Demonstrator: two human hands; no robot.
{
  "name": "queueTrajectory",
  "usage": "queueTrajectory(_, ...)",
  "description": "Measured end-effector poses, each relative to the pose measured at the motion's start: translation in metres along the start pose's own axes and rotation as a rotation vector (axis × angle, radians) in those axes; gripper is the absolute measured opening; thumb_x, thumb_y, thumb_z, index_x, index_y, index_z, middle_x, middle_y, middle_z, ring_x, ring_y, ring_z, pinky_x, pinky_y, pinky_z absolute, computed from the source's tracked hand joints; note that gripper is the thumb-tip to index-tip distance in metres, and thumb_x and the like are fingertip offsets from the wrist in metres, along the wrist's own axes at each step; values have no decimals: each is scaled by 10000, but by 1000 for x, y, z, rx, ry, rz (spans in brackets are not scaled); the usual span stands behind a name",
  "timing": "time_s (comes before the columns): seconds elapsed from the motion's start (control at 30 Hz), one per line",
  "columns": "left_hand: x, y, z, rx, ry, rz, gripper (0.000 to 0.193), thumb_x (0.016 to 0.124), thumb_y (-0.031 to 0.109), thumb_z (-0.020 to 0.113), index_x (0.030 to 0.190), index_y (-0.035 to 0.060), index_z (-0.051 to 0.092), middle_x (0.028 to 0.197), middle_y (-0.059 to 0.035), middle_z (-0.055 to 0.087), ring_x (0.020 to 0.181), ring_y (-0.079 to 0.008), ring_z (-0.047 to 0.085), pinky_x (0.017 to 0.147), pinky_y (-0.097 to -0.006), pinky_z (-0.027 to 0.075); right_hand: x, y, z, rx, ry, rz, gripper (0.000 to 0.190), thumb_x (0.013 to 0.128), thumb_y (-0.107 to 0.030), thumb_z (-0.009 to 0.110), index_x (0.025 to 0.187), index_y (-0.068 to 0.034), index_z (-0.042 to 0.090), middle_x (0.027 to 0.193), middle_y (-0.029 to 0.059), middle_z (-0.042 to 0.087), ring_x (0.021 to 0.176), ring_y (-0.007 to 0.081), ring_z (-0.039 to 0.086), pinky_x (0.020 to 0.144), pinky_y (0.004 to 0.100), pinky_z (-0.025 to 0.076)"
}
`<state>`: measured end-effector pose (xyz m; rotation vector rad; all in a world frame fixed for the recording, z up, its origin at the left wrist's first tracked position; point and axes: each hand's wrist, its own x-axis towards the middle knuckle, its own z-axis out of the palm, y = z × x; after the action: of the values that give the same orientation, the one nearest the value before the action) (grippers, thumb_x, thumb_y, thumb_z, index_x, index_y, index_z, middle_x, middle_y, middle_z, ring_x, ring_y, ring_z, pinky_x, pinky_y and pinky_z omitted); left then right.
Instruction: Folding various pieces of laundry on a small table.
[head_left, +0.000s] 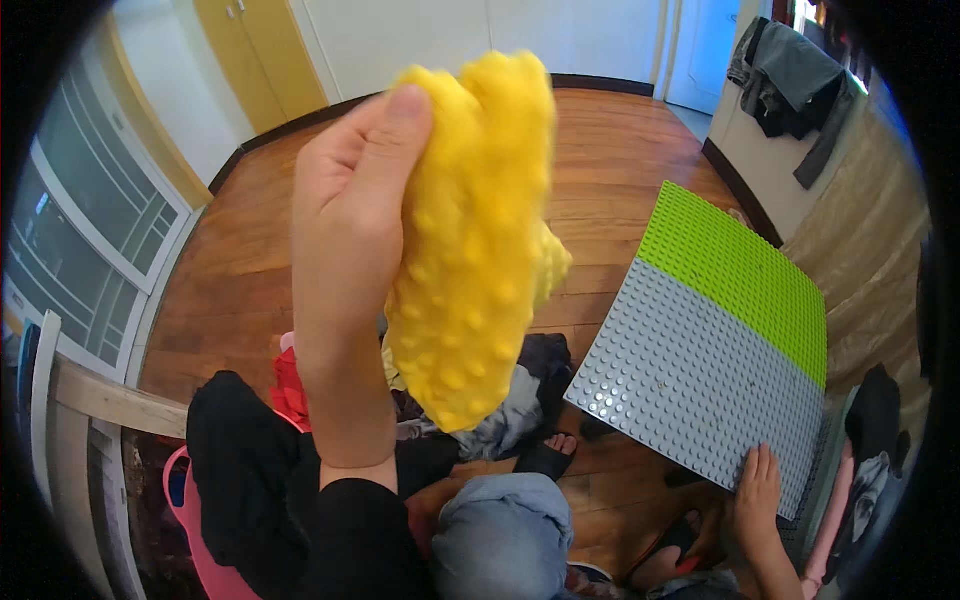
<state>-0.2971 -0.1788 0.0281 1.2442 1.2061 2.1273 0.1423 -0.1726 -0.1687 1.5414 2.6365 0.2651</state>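
My left hand (356, 180) is raised high in front of me, pinching the upper left edge of a yellow cloth item (472, 247). Its soft fabric is covered in raised dots, and it hangs down in folds. My thumb presses on the near side; the fingers behind are partly hidden. At the lower right, my right hand (757, 487) lies flat on the near edge of a brick-building baseplate tabletop (697, 375), grey in its nearer part and lime green farther away. Below the cloth, a pile of clothes (502, 412) lies on the floor, partly covered by my forearm and the cloth.
On the left, a black garment (240, 465) drapes over a pink plastic container or seat (184, 495). Clothes (870, 450) hang or lie beyond the tabletop's right side. A denim-covered knee (502, 532) and sandalled feet (559, 446) are below. Grey garments (799, 67) hang at the upper right.
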Motion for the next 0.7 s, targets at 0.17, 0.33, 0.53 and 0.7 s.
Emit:
queueTrajectory(0.17,44,-41,-56,587,-632,-414,548,898,356,396,468,31,499,540,-81,568,503,-141,530,504,-227,412,-3,5,5,13,-45,15,593,656,-11,507,1196,121,302,1254,297,325,1122,433,355,931,478,314)
queueTrajectory(0.33,96,-224,-193,820,105,-473,334,781,327,540,676,12,576,627,-111,604,509,-174,542,503,-281,449,1,-2,4,68,22,-29,732,565,6,593,1210,128,270,1261,302,296,1137,452,323,983,464,277)
queueTrajectory(0.53,-43,-317,-301,1732,511,-1112,640,783,253,563,1335,212,240,1367,-236,229,1272,-396,203,993,-509,241,5,2,-5,134,-113,50,725,550,-13,604,1198,92,295,1262,291,305,1139,437,326,967,460,289)
queueTrajectory(0.7,-108,-314,-328,1920,680,-1190,727,782,267,599,1349,310,147,1368,-262,195,1260,-435,196,959,-602,209,6,1,-19,116,-189,148,730,517,21,609,1176,83,301,1219,285,326,1131,437,326,967,438,294)
